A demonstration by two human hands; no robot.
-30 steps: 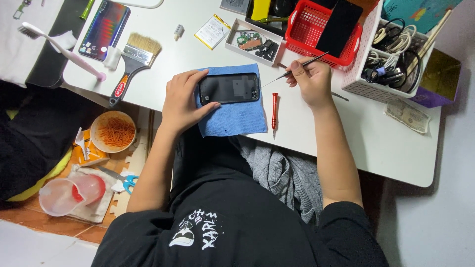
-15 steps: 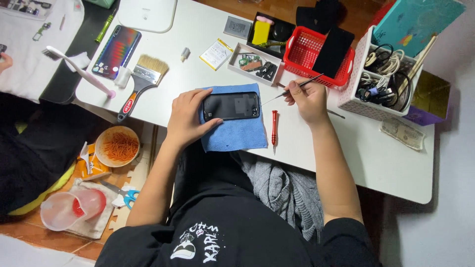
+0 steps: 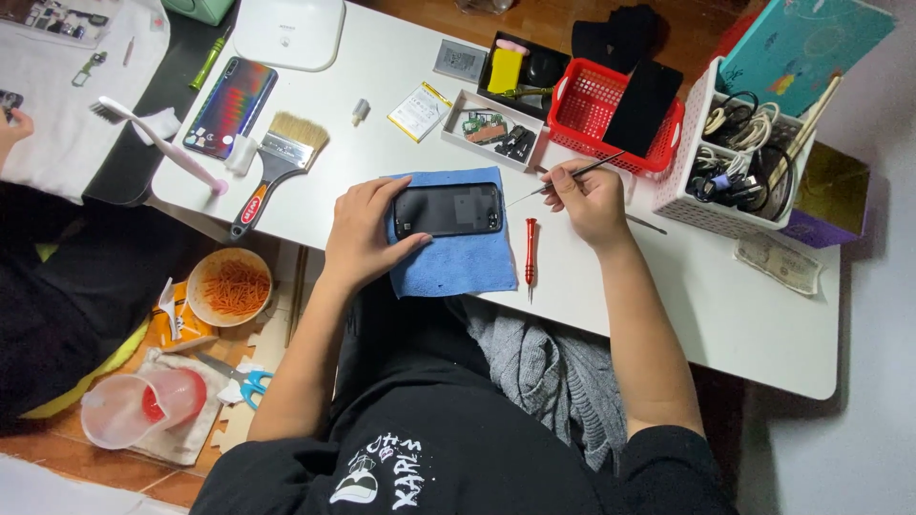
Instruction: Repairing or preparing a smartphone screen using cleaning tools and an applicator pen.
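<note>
Head view, hands: left hand (image 3: 358, 234) lies flat on the left end of a black phone (image 3: 447, 210), fingers spread along its edge, thumb under the lower side. Right hand (image 3: 587, 200) has its fingers pinching thin metal tweezers (image 3: 568, 176), tips aimed at the phone's right end.
Phone: back side up, lying across a blue cloth (image 3: 458, 262) at the near edge of the white counter (image 3: 744, 315).
Beside cloth: red-handled screwdriver (image 3: 530, 250) just right of it, upright in frame, untouched.
Packages, trays: small white tray (image 3: 491, 129) of circuit parts beyond the phone; flat white-and-yellow packet (image 3: 420, 110) left of it; red basket (image 3: 611, 119) with a black slab leaning in it; white basket (image 3: 735, 162) of cables at right; teal box (image 3: 797, 48) at the far corner.
Left side: paintbrush (image 3: 277, 172) with red-black handle, pink toothbrush (image 3: 157, 143), iridescent phone (image 3: 229, 105).
Floor: bowl (image 3: 229, 286) of orange shreds, pink cup (image 3: 138, 410), blue scissors (image 3: 243, 381).
</note>
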